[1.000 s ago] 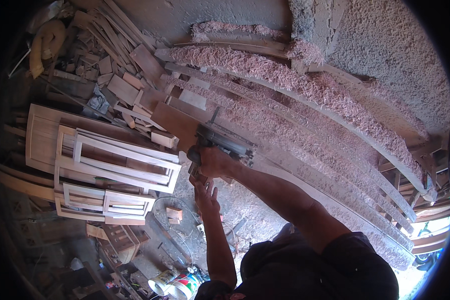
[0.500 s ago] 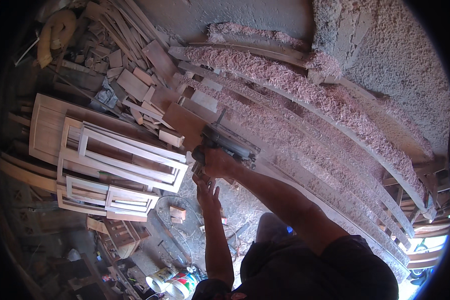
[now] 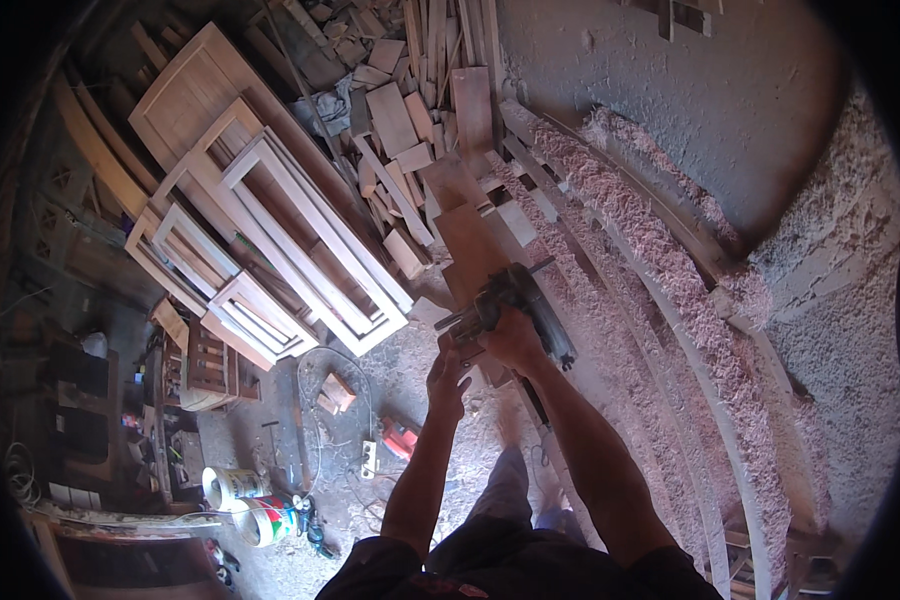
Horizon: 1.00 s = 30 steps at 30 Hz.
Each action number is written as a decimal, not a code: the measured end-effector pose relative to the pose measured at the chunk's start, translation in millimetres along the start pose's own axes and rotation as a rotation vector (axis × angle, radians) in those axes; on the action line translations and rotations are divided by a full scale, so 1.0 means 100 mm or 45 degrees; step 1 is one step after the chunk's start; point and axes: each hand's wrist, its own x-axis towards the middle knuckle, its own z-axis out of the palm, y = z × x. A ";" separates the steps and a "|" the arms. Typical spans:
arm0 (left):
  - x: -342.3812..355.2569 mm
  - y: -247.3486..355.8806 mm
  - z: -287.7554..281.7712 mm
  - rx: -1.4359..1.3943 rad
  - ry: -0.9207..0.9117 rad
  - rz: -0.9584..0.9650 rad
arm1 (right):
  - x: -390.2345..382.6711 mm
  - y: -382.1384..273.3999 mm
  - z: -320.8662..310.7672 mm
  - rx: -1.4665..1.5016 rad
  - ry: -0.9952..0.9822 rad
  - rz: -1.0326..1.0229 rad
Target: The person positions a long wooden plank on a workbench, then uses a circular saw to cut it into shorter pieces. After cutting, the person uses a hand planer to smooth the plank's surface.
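My right hand (image 3: 510,335) grips a dark power tool (image 3: 530,310) with a long metal body, on a reddish-brown board (image 3: 465,235) in the centre of the head view. My left hand (image 3: 445,380) is just to the left and lower, its fingertips raised against the tool's underside or a piece beside it; what exactly they hold is too dark to make out. The board lies along the edge of long beams (image 3: 670,290) thickly coated in pale pink shavings.
Unfinished wooden door and frame panels (image 3: 310,250) lean at upper left beside piled offcuts (image 3: 390,110). On the littered floor are buckets (image 3: 260,515), a red tool (image 3: 398,440), a power strip (image 3: 368,455) and cables. A rough wall (image 3: 830,300) stands at right.
The whole view has swung, so panels, offcuts and beams appear more upright and shifted. My hands and the tool now sit further right in the picture, still together, and more floor shows.
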 end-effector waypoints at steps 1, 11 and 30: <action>0.04 0.02 0.00 -0.007 -0.006 0.001 | 0.05 -0.02 0.00 0.006 -0.014 0.017; 0.39 0.26 0.04 -0.055 -0.051 0.068 | 0.53 0.04 0.19 -0.056 0.009 0.050; 1.11 0.60 0.06 -0.119 -0.016 0.118 | 1.38 0.10 0.46 0.156 -0.047 0.094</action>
